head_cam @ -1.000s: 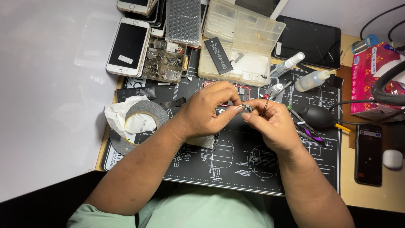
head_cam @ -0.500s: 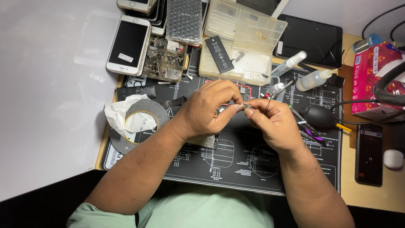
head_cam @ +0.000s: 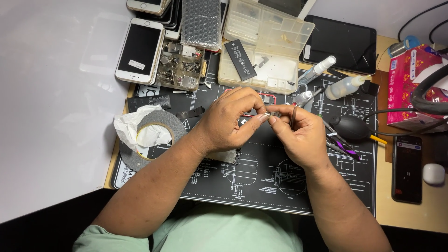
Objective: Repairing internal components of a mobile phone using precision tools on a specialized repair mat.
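Note:
My left hand (head_cam: pixel 231 122) and my right hand (head_cam: pixel 301 135) meet above the black repair mat (head_cam: pixel 280 186). Between their fingertips they pinch a tiny metal part (head_cam: pixel 269 113). My right hand also carries thin tweezers (head_cam: pixel 293 115) tucked along its fingers. Under my left hand lies a metal phone plate (head_cam: pixel 227 156), partly hidden. A red-edged phone frame (head_cam: pixel 268 99) shows just beyond my fingers.
A roll of grey tape (head_cam: pixel 151 137) with crumpled tissue sits left. Behind are white phones (head_cam: pixel 140 49), a tray of small parts (head_cam: pixel 179 70), a clear compartment box (head_cam: pixel 268 46) with a black battery (head_cam: pixel 240 59), and squeeze bottles (head_cam: pixel 345 86). A black air blower (head_cam: pixel 352 128), dark phone (head_cam: pixel 407 168) and pink box (head_cam: pixel 410 84) lie right.
Both hands have shifted slightly and turned the small part between the fingertips; the pinch has stayed closed throughout.

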